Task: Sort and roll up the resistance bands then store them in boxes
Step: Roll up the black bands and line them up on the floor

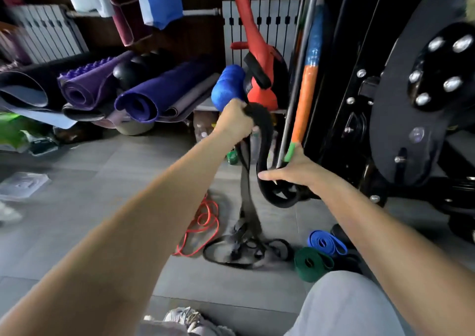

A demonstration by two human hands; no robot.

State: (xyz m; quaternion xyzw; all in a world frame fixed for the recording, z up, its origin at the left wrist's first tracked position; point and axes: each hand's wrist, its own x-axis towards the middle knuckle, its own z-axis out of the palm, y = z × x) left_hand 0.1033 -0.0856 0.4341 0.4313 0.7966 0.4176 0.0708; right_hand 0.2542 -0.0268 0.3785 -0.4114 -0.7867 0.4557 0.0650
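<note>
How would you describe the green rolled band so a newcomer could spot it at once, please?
Look at the floor beside the black weight machine on the right. Two rolled flat bands lie together; the green band is the nearer one, the blue band beyond it.

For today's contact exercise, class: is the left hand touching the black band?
Touching. The head view shows the left hand gripping the black band at its top.

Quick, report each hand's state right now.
Left hand: closed, gripping the top of the black band.
Right hand: fingers curled round a lower loop of the same black band, thumb out straight.
</note>
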